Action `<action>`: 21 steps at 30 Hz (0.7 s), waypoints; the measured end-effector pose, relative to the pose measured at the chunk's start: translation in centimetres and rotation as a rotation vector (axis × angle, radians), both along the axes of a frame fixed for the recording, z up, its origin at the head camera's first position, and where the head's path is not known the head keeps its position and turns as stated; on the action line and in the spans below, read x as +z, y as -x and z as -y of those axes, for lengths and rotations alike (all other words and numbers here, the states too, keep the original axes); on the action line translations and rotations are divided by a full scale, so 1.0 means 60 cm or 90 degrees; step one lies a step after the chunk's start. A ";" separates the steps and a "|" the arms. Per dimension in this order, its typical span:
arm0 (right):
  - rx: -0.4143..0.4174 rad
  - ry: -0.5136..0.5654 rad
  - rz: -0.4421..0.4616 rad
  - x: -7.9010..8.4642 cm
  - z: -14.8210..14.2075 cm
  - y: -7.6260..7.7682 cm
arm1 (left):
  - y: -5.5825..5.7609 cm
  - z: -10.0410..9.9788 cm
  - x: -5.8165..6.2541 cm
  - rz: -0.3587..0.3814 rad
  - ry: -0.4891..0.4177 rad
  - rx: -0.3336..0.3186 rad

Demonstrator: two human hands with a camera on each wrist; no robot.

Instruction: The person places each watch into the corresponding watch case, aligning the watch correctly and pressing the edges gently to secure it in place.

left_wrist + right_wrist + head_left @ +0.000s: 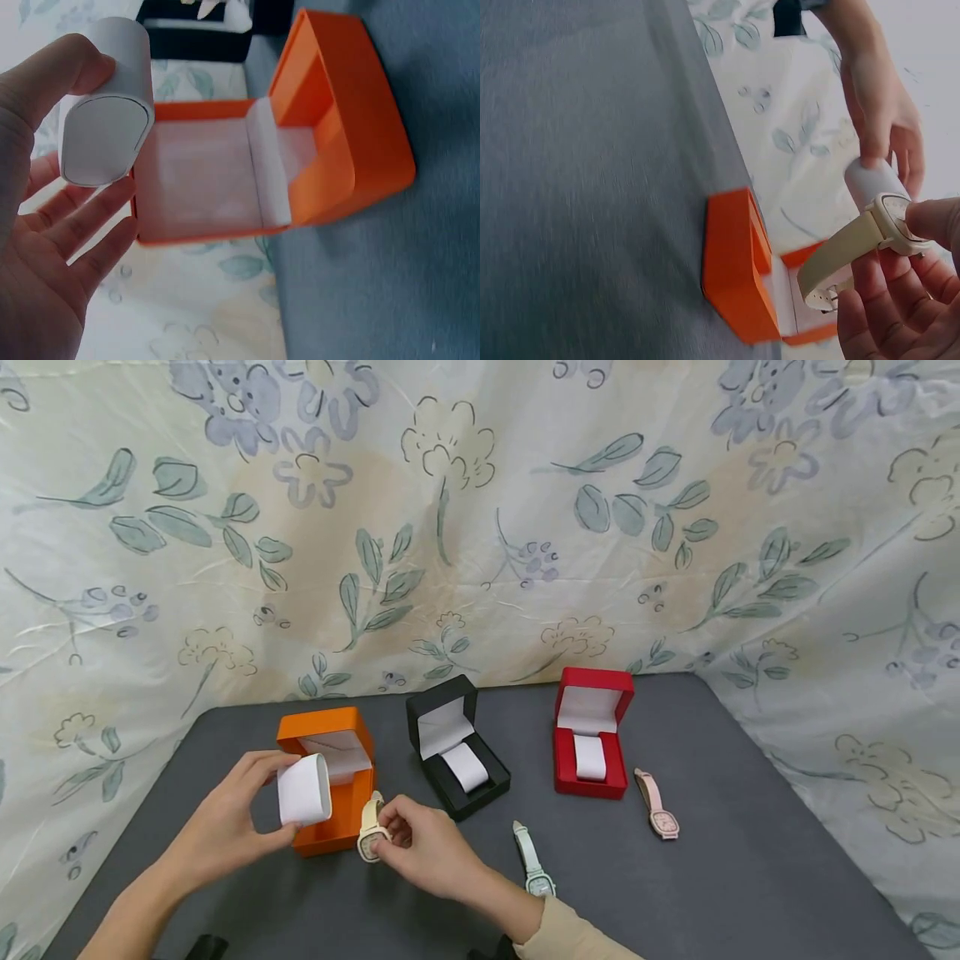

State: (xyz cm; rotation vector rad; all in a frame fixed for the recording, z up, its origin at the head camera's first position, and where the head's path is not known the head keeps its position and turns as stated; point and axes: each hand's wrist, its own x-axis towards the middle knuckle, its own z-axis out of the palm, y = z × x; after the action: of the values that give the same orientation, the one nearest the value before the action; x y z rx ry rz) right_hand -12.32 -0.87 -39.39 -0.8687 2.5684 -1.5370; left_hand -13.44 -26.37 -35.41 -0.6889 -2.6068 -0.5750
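My left hand grips a white watch cushion between thumb and fingers, raised in front of the orange watch box. That box stands with its lid up and a white lining inside; its lower part shows no cushion in the left wrist view. My right hand pinches a cream wristwatch by its case, just right of the orange box. In the right wrist view the watch's strap hangs in a curve with its buckle at the end, and the cushion overlaps behind the watch face.
An open black watch box and an open red watch box, each with a white cushion, stand toward the table's back. A mint green watch and a pink watch lie on the grey table. Floral fabric hangs behind.
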 end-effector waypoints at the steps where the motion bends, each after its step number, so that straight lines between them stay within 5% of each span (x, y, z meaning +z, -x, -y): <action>1: -0.007 0.005 0.007 0.000 -0.006 0.003 | 0.001 -0.005 -0.001 -0.001 0.001 -0.005; 21: -0.157 0.038 0.002 0.016 -0.113 0.051 | 0.010 -0.129 -0.037 0.083 -0.014 -0.058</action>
State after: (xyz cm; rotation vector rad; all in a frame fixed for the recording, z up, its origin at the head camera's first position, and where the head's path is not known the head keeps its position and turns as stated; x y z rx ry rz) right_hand -15.40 5.91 -38.43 -0.5693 2.7259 -1.6785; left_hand -14.03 -18.64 -37.66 -0.7917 -2.6950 -0.6960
